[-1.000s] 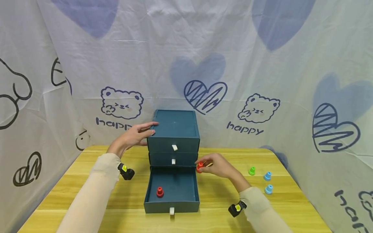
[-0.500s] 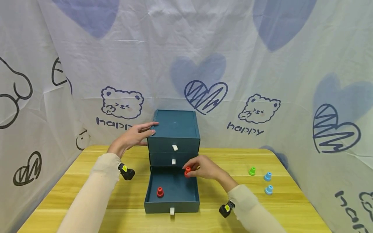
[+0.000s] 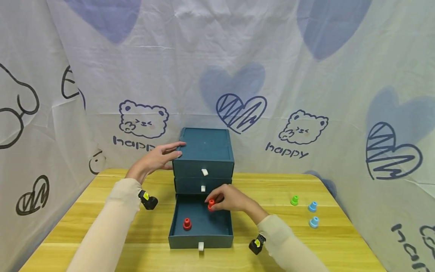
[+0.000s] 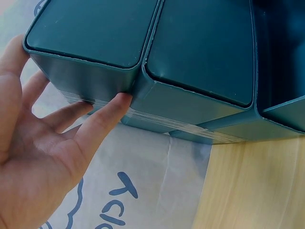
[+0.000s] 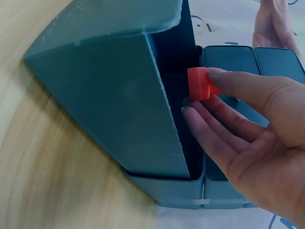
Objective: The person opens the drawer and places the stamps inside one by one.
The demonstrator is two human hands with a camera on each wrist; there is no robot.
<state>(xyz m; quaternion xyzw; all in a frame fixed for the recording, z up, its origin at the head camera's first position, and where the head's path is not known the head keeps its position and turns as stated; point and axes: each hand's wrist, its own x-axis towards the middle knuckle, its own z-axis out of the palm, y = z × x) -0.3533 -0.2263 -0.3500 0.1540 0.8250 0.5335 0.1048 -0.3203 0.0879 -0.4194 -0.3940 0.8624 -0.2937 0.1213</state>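
A dark teal chest of drawers stands on the table, its bottom drawer pulled out and the two above it closed. My left hand rests against the chest's upper left side, fingers extended, as the left wrist view also shows. Over the open drawer, my right hand pinches a small red stepped peg between thumb and fingers. A second red peg stands upright in the drawer's front left part. Whether the pinched peg touches the drawer floor, I cannot tell.
On the right of the wooden table stand a green peg and two light-blue pegs, a rear one and a front one. A patterned white cloth hangs behind and at both sides.
My right hand has carried the red peg leftward from beside the chest to over the open drawer. The left hand has stayed on the chest.
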